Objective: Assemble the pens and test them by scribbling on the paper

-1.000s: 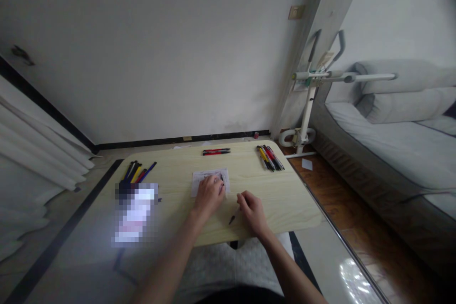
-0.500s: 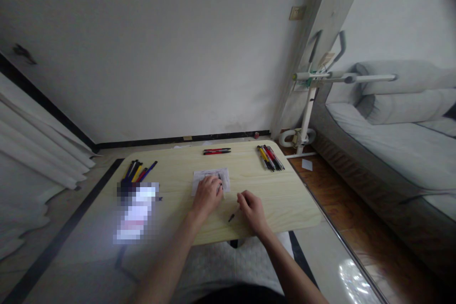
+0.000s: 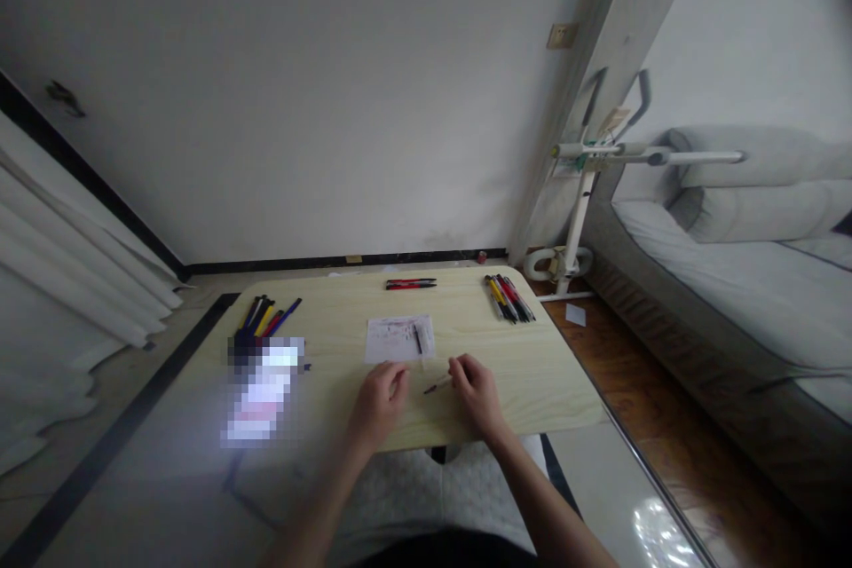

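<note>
My right hand (image 3: 475,389) is closed on a slim pale pen (image 3: 437,384), pinched between the fingers over the near part of the table. Its dark tip points left, towards my left hand. My left hand (image 3: 381,401) lies just in front of the paper, its fingers loosely curled, with nothing visible in them. A sheet of white paper (image 3: 387,342) with scribbled marks is on the table beyond the hands. On its right side rests a short dark pen-like piece (image 3: 418,338), untouched by either hand.
Several pens (image 3: 509,298) form a group at the table's back right, and red and black pens (image 3: 411,284) lie at the back middle. More pens (image 3: 266,318) are at the left, beside a bright, pixelated patch. The pale wooden table (image 3: 546,382) has rounded corners.
My left hand has drawn back from the paper towards me, uncovering the dark piece on it. The pen in my right hand has turned, its tip now pointing more to the left.
</note>
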The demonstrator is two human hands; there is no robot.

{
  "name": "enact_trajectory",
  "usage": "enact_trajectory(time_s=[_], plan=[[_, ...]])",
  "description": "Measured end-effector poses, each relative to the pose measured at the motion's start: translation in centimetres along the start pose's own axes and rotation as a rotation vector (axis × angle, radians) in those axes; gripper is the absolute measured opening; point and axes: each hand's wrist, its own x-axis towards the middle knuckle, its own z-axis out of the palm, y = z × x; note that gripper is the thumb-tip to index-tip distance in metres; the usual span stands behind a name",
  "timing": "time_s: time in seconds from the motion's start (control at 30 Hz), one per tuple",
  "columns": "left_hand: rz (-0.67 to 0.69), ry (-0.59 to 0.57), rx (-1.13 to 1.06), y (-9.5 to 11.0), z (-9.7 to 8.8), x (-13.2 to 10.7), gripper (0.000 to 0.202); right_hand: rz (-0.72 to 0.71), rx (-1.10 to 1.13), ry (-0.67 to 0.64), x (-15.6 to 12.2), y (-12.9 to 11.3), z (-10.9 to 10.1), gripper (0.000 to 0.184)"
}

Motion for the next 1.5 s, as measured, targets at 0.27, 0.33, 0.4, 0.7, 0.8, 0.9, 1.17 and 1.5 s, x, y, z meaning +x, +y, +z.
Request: enact_trajectory(time_s=[0.27,0.33,0.4,0.7,0.8,0.9,1.17,1.5], plan=[[-0.145,-0.055,-0.121,0.2,0.0,-1.6,0.027,0.062,0.153,0.052,0.2,-1.1,1.6,0.036],[-0.128,-0.040,-0.089,0.1,0.2,-1.7,0.026,0.072,0.182,0.038,0.0,-1.2,2.2,0.036],[-0.113,-0.040,-0.057,0.1,0.3,-1.8,0.023,0.065,0.178,0.035,-0.3,-1.1,2.8,0.035],[-0.086,-0.031,-0.015,-0.1,0.3,-1.7,0.023,0.070,0.201,0.022,-0.9,-0.7,2.8,0.029],[-0.110,-0.025,-0.053,-0.2,0.4,-1.7,0.023,0.071,0.248,0.001,-0.9,-0.9,2.7,0.026],[-0.146,-0.006,-0.123,-0.3,0.4,-1.8,0.025,0.081,0.301,-0.010,-1.0,-1.0,2.5,0.023],[-0.260,0.088,-0.378,-1.0,0.4,-1.7,0.030,0.065,0.327,-0.022,-0.9,-0.7,2.7,0.020],[-0.338,0.212,-0.478,-0.8,-0.4,-1.5,0.024,0.060,0.297,-0.046,-1.1,-0.3,3.1,0.018]])
